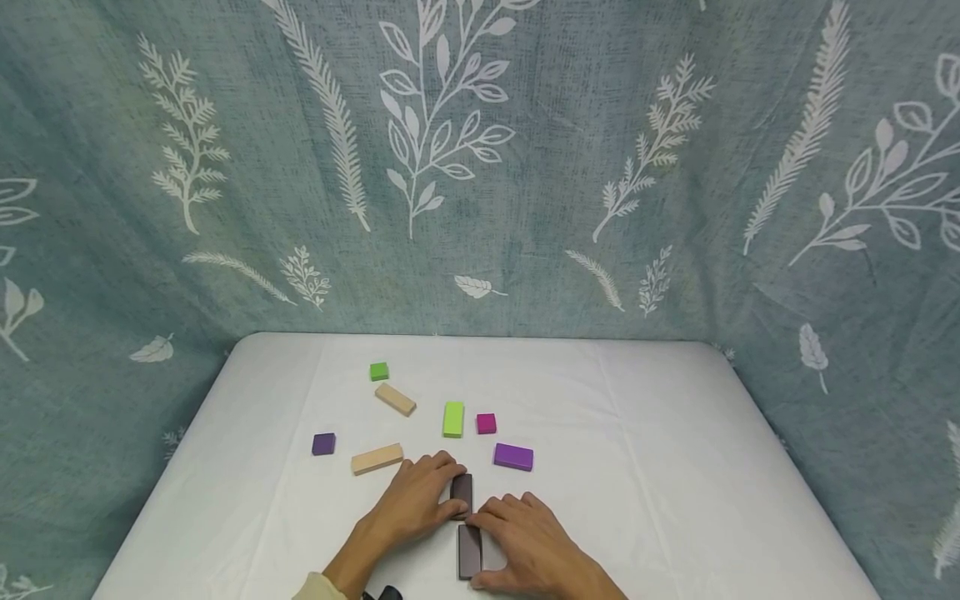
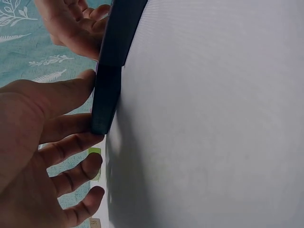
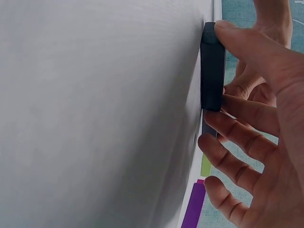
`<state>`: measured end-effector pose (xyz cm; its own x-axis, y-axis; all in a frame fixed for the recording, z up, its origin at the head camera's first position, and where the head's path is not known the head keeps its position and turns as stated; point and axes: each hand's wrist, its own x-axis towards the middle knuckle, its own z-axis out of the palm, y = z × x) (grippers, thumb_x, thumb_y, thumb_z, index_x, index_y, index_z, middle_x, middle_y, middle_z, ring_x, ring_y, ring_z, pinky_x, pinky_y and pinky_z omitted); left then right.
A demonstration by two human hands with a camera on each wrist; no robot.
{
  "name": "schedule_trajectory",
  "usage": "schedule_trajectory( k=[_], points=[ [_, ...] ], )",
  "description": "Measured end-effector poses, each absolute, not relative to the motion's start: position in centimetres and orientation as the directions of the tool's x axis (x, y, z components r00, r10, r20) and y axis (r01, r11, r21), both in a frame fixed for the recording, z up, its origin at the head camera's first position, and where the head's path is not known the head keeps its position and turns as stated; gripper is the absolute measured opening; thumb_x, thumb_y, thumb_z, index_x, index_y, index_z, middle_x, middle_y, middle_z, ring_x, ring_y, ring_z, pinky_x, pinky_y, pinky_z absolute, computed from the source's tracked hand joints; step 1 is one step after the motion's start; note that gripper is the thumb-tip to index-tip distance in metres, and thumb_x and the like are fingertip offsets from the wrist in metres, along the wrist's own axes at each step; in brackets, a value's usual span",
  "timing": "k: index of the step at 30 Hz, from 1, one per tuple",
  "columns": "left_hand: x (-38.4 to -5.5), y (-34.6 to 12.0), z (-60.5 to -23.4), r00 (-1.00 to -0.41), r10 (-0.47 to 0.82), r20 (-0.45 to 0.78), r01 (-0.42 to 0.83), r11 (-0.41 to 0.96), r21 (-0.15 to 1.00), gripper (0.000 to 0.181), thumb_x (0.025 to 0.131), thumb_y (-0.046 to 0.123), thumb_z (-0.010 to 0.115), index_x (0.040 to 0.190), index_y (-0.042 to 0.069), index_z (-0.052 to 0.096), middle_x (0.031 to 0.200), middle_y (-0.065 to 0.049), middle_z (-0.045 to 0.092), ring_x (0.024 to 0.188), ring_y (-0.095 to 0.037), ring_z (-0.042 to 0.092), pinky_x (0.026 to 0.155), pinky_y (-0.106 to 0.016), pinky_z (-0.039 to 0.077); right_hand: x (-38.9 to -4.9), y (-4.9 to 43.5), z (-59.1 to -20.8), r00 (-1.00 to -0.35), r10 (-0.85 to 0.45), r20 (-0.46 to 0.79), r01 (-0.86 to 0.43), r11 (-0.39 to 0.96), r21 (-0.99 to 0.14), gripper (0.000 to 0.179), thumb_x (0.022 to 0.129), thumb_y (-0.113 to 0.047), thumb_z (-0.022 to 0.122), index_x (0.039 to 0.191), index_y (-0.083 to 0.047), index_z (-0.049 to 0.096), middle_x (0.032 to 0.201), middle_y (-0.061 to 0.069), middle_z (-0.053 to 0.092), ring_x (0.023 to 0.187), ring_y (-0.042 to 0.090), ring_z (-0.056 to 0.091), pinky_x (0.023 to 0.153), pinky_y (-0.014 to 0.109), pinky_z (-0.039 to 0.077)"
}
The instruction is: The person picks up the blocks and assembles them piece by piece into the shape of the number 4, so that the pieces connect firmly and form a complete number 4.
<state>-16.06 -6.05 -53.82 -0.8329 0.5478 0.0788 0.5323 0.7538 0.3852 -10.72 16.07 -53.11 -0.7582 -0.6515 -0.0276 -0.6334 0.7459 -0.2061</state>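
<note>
Lengthwise, the left hand (image 1: pixel 416 498) pinches the farther dark block (image 1: pixel 462 493), the right hand (image 1: pixel 528 542) the nearer dark block (image 1: pixel 469 555), on the white table (image 1: pixel 645 433). Only the head view includes the dark purple block (image 1: pixel 323 444); the right wrist view bares spread fingers (image 3: pixel 222 195), the nearer dark block hiding much of the farther. A purple block (image 1: pixel 513 457) lies beyond the right hand.

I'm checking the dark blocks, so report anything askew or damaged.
Nothing looks damaged. The far dark block sits slightly left of the near dark block, so the pair looks slightly out of line.
</note>
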Motion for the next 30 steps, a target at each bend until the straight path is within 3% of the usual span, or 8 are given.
schedule_trajectory(
  k=[11, 18, 30],
  points=[
    [-16.07, -5.92, -53.88, -0.831, 0.549, 0.088, 0.537, 0.749, 0.389, 0.046, 0.090, 0.041, 0.076, 0.125, 0.012, 0.070, 0.117, 0.001, 0.064, 0.099, -0.016, 0.060, 0.077, -0.035, 0.043, -10.76, 15.95, -53.20, -0.741, -0.671, 0.008, -0.659, 0.725, -0.201, 0.067, 0.083, -0.075, 0.063, 0.132, -0.028, 0.065, 0.121, -0.015, 0.060, 0.102, 0.008, 0.055, 0.091, 0.046, 0.048],
    [-16.04, -5.91, -53.84, -0.834, 0.546, 0.077, 0.530, 0.755, 0.385, 0.046, 0.090, 0.042, 0.075, 0.126, 0.013, 0.070, 0.118, 0.002, 0.064, 0.099, -0.016, 0.060, 0.078, -0.036, 0.043, -10.69, 15.82, -53.35, -0.736, -0.673, 0.071, -0.671, 0.711, -0.211, 0.062, 0.082, -0.071, 0.068, 0.130, -0.030, 0.067, 0.115, -0.017, 0.060, 0.097, 0.004, 0.053, 0.085, 0.038, 0.047],
    [-15.70, -5.88, -53.56, -0.833, 0.549, 0.073, 0.531, 0.755, 0.385, 0.045, 0.091, 0.040, 0.075, 0.126, 0.014, 0.069, 0.119, 0.003, 0.065, 0.101, -0.015, 0.060, 0.080, -0.037, 0.045, -10.72, 15.81, -53.28, -0.746, -0.663, 0.067, -0.661, 0.723, -0.202, 0.061, 0.082, -0.067, 0.071, 0.129, -0.029, 0.067, 0.117, -0.016, 0.060, 0.099, 0.006, 0.055, 0.088, 0.040, 0.048]
  ],
)
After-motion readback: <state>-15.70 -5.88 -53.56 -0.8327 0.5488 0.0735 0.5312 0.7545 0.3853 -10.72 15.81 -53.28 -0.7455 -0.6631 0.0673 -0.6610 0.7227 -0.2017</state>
